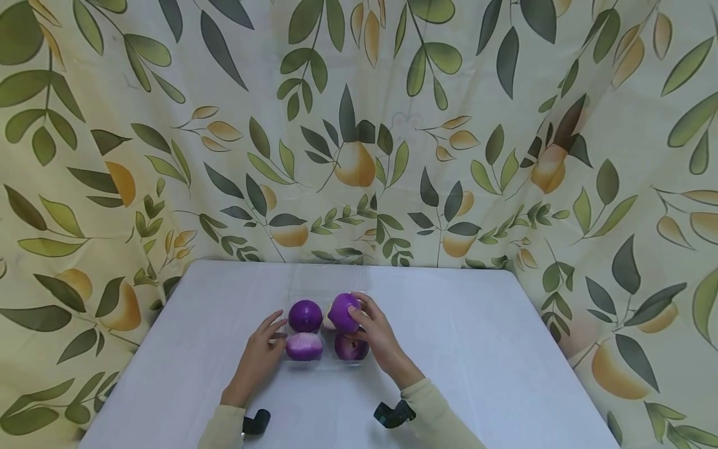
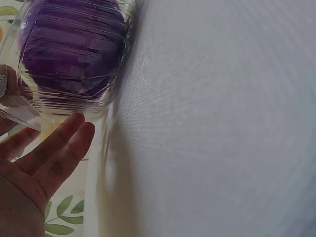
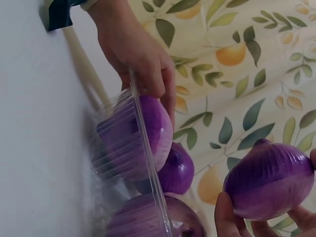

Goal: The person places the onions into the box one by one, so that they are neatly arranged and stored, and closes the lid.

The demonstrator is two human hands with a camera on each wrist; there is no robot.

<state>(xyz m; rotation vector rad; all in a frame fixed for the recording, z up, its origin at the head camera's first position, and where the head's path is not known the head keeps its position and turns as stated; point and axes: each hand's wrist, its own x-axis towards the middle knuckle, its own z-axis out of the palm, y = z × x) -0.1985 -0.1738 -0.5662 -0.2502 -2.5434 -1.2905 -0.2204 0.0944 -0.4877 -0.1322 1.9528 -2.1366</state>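
My right hand (image 1: pixel 381 340) holds a purple onion (image 1: pixel 344 312) above a clear plastic box (image 1: pixel 291 368), with fingers and thumb round its sides. In the right wrist view this onion (image 3: pixel 269 180) is raised apart from the others. Three more purple onions lie in the box: a dark one (image 1: pixel 305 316) at back left, a paler streaked one (image 1: pixel 305 347) at front left, and one (image 1: pixel 351 347) at front right. A pale round thing (image 1: pixel 328 319) shows partly behind the held onion. At the box's left side is my left hand (image 1: pixel 259 355), its fingers (image 2: pixel 59 153) loosely extended by the plastic wall.
The box's clear lid (image 1: pixel 325 279) lies folded back toward the far edge of the white table (image 1: pixel 460 349). Behind the table hangs a leaf-and-fruit patterned cloth (image 1: pixel 359 206). Dark wrist mounts (image 1: pixel 394 414) sit at both sleeves.
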